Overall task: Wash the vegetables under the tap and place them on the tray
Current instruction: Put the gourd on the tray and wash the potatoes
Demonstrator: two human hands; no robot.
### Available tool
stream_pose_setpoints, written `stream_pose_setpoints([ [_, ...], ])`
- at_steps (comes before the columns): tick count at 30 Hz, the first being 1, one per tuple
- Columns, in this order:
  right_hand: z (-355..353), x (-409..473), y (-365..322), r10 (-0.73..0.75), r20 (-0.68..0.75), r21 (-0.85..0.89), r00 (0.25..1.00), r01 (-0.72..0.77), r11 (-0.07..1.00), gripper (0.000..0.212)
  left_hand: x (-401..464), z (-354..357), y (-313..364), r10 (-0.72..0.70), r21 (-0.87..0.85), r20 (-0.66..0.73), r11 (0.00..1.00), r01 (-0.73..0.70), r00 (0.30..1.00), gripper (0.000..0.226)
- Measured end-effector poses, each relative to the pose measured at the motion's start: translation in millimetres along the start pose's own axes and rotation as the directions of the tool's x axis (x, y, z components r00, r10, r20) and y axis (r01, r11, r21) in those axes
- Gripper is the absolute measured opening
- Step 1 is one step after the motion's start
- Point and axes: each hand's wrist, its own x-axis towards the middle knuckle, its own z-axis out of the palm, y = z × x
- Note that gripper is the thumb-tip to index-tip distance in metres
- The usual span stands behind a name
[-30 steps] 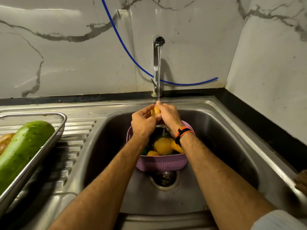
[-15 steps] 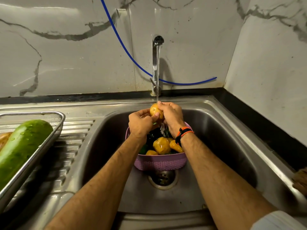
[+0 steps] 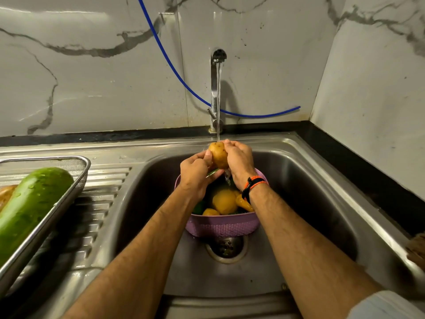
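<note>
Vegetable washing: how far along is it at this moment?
Done: a large green gourd already lies on the metal tray at the left. In hand: both the left hand and right hand hold a potato under the running tap. Left: several yellow and green vegetables wait in the purple basket in the sink.

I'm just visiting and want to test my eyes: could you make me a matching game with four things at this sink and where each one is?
Things:
1. potato
2. green gourd
3. purple basket
4. blue hose

Places:
A. along the marble wall
B. in the metal tray
C. held under the tap
D. in the sink, above the drain

Pairs: 1-C, 2-B, 3-D, 4-A
</note>
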Motion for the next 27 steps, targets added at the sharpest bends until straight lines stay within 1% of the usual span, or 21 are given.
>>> stream_pose_setpoints([
  [3, 5, -3, -2, 0.005, 0.022, -0.026, 1.0, -0.005, 1.0, 0.03, -3, 1, 1, -0.003, -0.024, 0.035, 1.0, 0.004, 0.999, 0.023],
  [7, 8, -8, -3, -0.014, 0.081, -0.143, 0.997, 0.026, 0.989, 0.044, -5, 1, 0, -0.006, 0.011, 0.117, 1.0, 0.005, 0.993, 0.018],
  [9, 9, -8, -4, -0.017, 0.084, -0.166, 0.996, 0.031, 0.986, 0.049, -5, 2, -2, 0.011, 0.037, 0.13, 0.999, -0.016, 0.991, 0.025],
  [12, 12, -8, -4, 0.001, 0.051, -0.201, 0.999, 0.009, 0.98, 0.048, -4, 4, -6, 0.085, 0.102, 0.129, 0.99, -0.098, 0.988, 0.036],
  [15, 15, -10, -6, 0.063, 0.027, -0.226, 0.998, -0.055, 0.972, 0.043, 1, 1, -14, 0.189, 0.235, 0.116, 0.949, -0.211, 0.975, 0.044],
  [17, 14, -8, -9, 0.138, 0.022, -0.173, 0.99, -0.132, 0.976, 0.038, 3, 0, -16, 0.228, 0.3, 0.117, 0.92, -0.254, 0.967, 0.05],
  [19, 13, -6, -12, 0.199, 0.032, -0.07, 0.979, -0.197, 0.978, 0.03, 5, 0, -17, 0.244, 0.295, 0.106, 0.918, -0.265, 0.964, 0.051],
  [20, 13, -8, -13, 0.183, 0.045, -0.018, 0.982, -0.183, 0.983, 0.026, 5, 1, -17, 0.252, 0.278, 0.089, 0.923, -0.267, 0.964, 0.051],
  [21, 15, -10, -13, 0.136, 0.057, 0.019, 0.989, -0.137, 0.99, 0.025, 7, 3, -16, 0.269, 0.251, 0.069, 0.927, -0.278, 0.961, 0.05],
  [23, 23, -15, -10, 0.023, 0.077, 0.027, 0.997, -0.025, 0.999, 0.025, 7, 5, -14, 0.305, 0.212, 0.019, 0.93, -0.302, 0.952, 0.047],
  [24, 26, -19, -10, -0.01, 0.064, 0.014, 0.998, 0.009, 1.0, 0.024, 6, 5, -14, 0.309, 0.199, -0.001, 0.932, -0.302, 0.951, 0.043],
  [26, 29, -19, -15, 0.003, 0.024, -0.054, 1.0, -0.002, 0.999, 0.023, 4, 3, -14, 0.278, 0.186, 0.009, 0.943, -0.275, 0.961, 0.042],
  [27, 26, -16, -17, 0.037, 0.015, -0.089, 0.999, -0.035, 0.995, 0.024, 2, 2, -12, 0.251, 0.18, 0.046, 0.95, -0.255, 0.967, 0.043],
])
